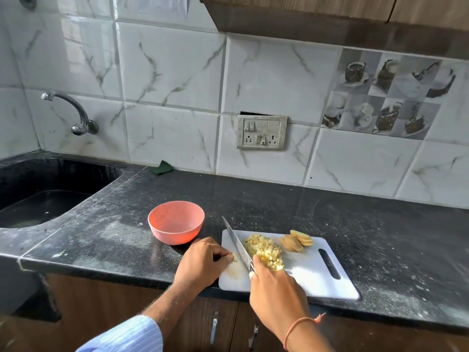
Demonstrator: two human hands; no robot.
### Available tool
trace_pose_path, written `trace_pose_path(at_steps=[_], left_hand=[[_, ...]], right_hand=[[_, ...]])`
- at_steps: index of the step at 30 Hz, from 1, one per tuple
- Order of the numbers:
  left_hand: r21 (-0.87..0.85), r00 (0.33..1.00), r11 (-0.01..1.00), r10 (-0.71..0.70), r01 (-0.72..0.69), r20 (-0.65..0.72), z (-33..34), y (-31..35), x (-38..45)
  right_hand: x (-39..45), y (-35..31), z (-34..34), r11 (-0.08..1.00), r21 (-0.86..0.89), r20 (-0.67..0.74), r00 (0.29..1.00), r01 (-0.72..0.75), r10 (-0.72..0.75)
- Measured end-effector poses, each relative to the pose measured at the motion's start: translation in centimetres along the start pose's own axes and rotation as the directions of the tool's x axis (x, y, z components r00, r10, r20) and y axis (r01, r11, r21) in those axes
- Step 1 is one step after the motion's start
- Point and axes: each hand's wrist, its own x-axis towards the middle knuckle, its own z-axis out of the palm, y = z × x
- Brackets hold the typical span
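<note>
One camera sits up on the person's head and looks forward and down at the black counter. The white cutting board is close, low in the frame, and the tiled wall fills the top.

The knife blade was bright, smooth metal. At the desk's front edge, the board was smooth, matt white plastic and the bowl matt pink plastic. The desk was dark speckled stone, dusty and dull. The wall tiles were glossy.
</note>
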Motion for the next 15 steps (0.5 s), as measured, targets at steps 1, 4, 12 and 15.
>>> trace_pose_path(at_steps=[1,4,12,15], left_hand=[[0.012,1.000,1.000,0.010,-0.009,-0.020,0.0,0.0,-0.1],[0.022,0.999,1.000,0.020,-0.019,-0.044,0.1,0.0,-0.1],[0.025,1.000,1.000,-0.017,0.018,-0.020,0.0,0.2,0.2],[0.018,0.999,0.999,-0.033,0.033,-0.004,0.0,0.1,0.3]], right_hand=[[-0.1,0.0,-0.2,1.000,0.018,-0.005,1.000,-0.008,0.008],[-0.1,0.0,0.0,0.998,0.055,-0.029,1.000,-0.007,0.008],[1.0,-0.8,1.0,0.998,0.067,0.013,1.000,0.004,-0.005],[2.3,-1.6,1.1,0.999,0.039,0.033,0.999,0.002,-0.003]])
